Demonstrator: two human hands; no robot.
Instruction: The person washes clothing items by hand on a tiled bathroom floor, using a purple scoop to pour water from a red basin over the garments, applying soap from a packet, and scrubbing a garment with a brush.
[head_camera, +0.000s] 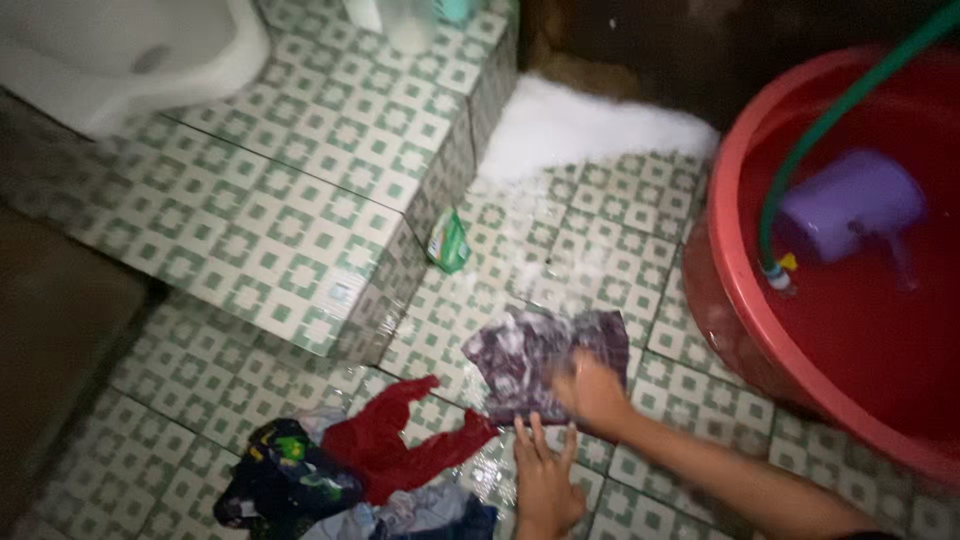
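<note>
A purple patterned cloth (540, 355), streaked with suds, lies flat on the wet green-and-white tiled floor (600, 250). My right hand (592, 392) rests on its lower right part with the fingers curled into the fabric; the hand is blurred. My left hand (545, 478) lies flat just below the cloth, fingers apart, with the fingertips at the cloth's lower edge. My right forearm runs off to the bottom right.
A big red basin (722, 250) of water stands at right, with a purple scoop (850, 205) and a green hose (830, 120) in it. Red (400, 440) and dark clothes (285, 475) lie piled at left. There is foam (580, 125), a green sachet (448, 242) and a raised tiled step (300, 200).
</note>
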